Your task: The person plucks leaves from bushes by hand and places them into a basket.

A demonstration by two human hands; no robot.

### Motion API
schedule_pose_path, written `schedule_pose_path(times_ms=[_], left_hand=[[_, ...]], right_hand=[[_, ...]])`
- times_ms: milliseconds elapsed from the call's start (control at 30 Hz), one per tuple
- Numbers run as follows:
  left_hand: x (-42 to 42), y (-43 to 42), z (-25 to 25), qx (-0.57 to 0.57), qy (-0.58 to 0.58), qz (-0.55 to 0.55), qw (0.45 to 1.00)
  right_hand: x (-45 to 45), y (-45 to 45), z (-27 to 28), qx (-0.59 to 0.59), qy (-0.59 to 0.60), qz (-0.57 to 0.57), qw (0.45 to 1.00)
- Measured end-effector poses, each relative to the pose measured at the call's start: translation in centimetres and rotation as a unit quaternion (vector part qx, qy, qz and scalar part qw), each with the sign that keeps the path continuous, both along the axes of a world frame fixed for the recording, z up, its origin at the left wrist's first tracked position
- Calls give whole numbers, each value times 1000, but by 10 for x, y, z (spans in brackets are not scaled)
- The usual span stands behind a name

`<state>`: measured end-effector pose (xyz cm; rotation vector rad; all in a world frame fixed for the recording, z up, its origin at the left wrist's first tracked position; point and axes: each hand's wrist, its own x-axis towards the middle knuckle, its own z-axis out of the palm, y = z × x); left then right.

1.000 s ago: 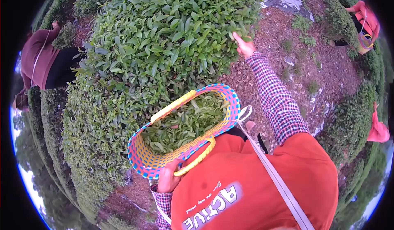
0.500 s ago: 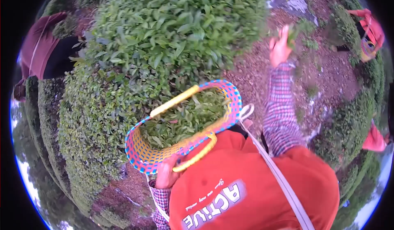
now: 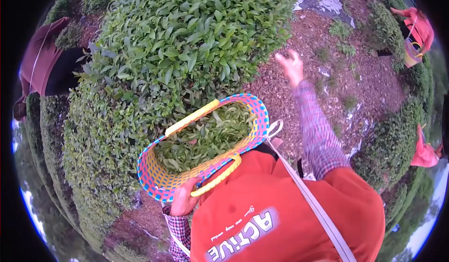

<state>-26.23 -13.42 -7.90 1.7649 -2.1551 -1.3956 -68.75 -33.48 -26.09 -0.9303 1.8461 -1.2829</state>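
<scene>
A woven plastic basket in pink, blue and yellow hangs tilted at my front, partly filled with picked green leaves. My left hand grips its near rim beside the lower yellow handle; some of the fingers are hidden. Out over the bare soil, my right hand is stretched out with fingers apart, and I see nothing in it. It is nearest to the right edge of the leafy bush, without touching it.
A white strap runs from the basket across my red top. Persons stand among the bushes: one at the left, two at the right. Grey rocks lie at the upper right, beside brown soil.
My right hand has moved left toward the bush; green by its fingers earlier no longer shows there. The basket has shifted slightly left in view, with my left hand still on its rim.
</scene>
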Motion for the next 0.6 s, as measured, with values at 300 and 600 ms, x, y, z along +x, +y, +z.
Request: schedule_pose_path(times_ms=[300, 600], left_hand=[[19, 17, -8, 89, 209, 35, 973], [32, -44, -50, -27, -19, 180, 983]], right_hand=[[-18, -103, -10, -36, -239, -126, 962], [46, -29, 15, -118, -296, -155, 935]])
